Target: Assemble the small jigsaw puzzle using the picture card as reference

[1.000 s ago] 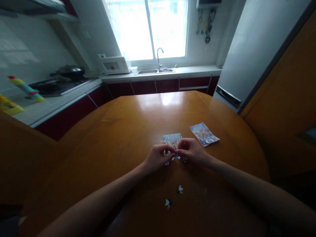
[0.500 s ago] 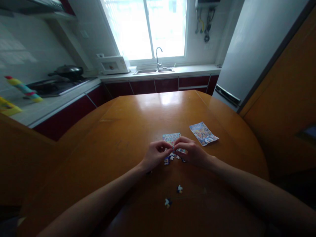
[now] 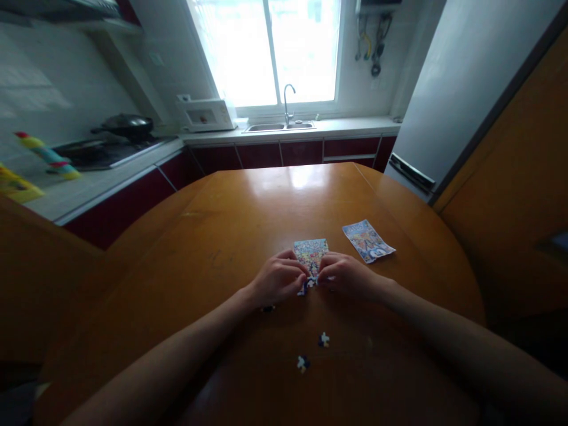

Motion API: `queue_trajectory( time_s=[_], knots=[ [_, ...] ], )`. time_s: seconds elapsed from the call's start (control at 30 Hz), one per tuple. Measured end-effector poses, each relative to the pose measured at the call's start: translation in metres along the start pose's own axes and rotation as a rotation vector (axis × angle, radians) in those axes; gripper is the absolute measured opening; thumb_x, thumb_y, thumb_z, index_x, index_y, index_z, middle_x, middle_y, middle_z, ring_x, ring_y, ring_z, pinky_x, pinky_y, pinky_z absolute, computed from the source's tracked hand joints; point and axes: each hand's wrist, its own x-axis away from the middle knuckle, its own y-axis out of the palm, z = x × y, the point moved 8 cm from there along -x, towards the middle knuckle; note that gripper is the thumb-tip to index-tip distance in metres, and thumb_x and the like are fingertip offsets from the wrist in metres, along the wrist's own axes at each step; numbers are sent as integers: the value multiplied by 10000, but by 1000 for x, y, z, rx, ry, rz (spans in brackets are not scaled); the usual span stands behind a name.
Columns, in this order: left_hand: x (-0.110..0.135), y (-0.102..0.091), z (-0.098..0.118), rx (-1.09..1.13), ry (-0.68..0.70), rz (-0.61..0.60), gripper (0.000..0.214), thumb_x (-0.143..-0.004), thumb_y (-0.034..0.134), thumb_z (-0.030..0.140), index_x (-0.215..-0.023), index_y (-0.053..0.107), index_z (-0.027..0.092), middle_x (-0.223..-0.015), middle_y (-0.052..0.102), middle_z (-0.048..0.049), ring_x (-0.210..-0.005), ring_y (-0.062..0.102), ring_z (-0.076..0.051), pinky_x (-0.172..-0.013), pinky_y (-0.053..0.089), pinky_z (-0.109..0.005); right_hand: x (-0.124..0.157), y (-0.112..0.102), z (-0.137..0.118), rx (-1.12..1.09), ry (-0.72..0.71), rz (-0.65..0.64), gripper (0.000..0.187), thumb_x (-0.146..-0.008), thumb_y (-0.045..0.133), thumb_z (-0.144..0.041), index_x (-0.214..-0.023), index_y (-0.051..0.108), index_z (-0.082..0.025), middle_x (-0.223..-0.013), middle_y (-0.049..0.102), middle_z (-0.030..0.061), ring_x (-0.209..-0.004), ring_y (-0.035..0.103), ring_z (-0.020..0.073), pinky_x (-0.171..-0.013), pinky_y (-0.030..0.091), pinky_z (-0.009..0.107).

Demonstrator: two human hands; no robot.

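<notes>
A partly joined jigsaw puzzle [image 3: 312, 251] with a colourful print lies on the wooden table, its lower part covered by my fingers. My left hand [image 3: 280, 277] is closed, thumb and fingers pinched at the puzzle's lower left edge. Opposite it, my right hand [image 3: 348, 275] has its fingers curled down on the lower right edge. Between the fingertips a white-and-blue puzzle piece [image 3: 311, 283] shows at the bottom edge. Nearer to me lie two loose pieces, one puzzle piece [image 3: 323, 339] above another puzzle piece [image 3: 303, 363]. A dark puzzle piece [image 3: 268, 308] sits below my left wrist.
A printed picture sheet [image 3: 368, 241] lies to the right of the puzzle. The table [image 3: 248, 213] has a rounded outline. Beyond it stand a counter with a sink [image 3: 284, 126], a microwave [image 3: 206, 115], a pan [image 3: 126, 125] on the stove, and a fridge [image 3: 461, 89] at right.
Both hands have come down from a shared pinch above the puzzle to its lower edge and moved slightly apart. More of the puzzle's print now shows. The view has shifted slightly.
</notes>
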Motion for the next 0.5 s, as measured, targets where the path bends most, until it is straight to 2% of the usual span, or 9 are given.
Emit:
queue_trajectory(
  time_s=[0.23,0.5],
  knots=[
    [0,11,3,-100,74,-106,229,-903,560,210,-924,781,265,-948,773,-28,-842,564,-204,-853,473,-349,-3,2,-5,81,-20,-23,103,-865,695,-162,-802,757,-214,-835,678,29,-796,596,150,-729,471,270],
    [-1,10,6,-119,104,-105,212,-903,574,195,-875,770,271,-950,769,-16,-859,574,-193,-850,477,-335,-3,8,-6,134,-37,-32,138,-890,660,-172,-801,756,-217,-860,692,28,-810,587,153,-736,457,273]
  ],
)
